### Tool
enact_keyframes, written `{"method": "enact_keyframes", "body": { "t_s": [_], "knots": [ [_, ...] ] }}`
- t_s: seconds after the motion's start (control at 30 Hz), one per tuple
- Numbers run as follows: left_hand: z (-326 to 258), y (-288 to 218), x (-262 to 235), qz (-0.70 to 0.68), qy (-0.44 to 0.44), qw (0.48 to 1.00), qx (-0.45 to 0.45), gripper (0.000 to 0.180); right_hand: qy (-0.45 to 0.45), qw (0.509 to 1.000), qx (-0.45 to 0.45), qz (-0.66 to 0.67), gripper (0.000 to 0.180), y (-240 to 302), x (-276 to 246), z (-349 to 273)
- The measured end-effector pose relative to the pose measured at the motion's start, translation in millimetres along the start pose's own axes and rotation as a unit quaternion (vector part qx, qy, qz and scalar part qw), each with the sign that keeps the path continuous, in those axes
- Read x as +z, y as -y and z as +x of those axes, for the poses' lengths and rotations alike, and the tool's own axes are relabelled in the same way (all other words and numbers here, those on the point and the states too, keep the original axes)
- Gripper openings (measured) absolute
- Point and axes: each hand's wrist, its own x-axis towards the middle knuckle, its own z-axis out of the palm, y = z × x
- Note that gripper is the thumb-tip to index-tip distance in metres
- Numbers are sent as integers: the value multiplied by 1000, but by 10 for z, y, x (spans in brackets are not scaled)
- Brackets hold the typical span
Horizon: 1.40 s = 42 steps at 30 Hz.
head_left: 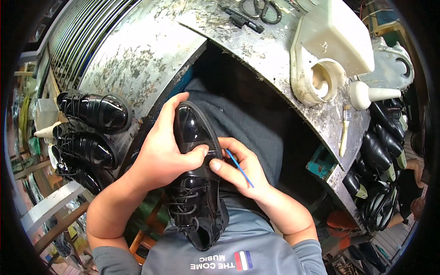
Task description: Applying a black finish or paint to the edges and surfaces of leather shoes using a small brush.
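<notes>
A glossy black lace-up shoe (195, 183) lies on the person's lap, toe pointing far, heel and opening near, against the grey shirt. The left hand (160, 153) wraps over the shoe's left side and toe cap, fingers (176, 105) curled round the far edge and thumb pressed across the vamp, gripping it firmly. The right hand (243, 169) rests on the shoe's right side, thumb touching the upper, its fingers pinching a thin blue stick (239, 167) that slants down to the right. To the left, more black shoes (91, 133) stand on the stained metal worktop (151, 50). Far right sit a cream machine housing (330, 41), scissors (261, 9) and a small brush (343, 130).
</notes>
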Motion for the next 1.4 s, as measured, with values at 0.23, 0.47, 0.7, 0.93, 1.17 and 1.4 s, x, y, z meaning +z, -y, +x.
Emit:
{"method": "enact_keyframes", "body": {
  "t_s": [0.23, 0.47, 0.7, 0.93, 1.17, 1.4],
  "knots": [
    [-18, 28, 17, 138, -25, 989, 40, 93, -63, 997, -6, 37, 33, -81, -82, 61],
    [9, -16, 75, 171, -26, 982, 74, 92, -73, 995, -24, 65, 32, -103, -143, 60],
    [33, -33, 118, 175, -28, 979, 96, 92, -99, 993, -32, 55, 33, -176, -195, 48],
    [32, -181, 136, 165, -14, 981, 106, 92, -100, 991, -17, 86, 29, -319, -194, 70],
    [15, -146, 44, 58, 5, 997, 47, 94, -42, 988, -21, 149, 28, -131, -228, -97],
    [-40, 10, -31, -48, -17, 998, 35, 99, 83, 987, 20, 136, 50, -277, -57, -254]
  ]
}}
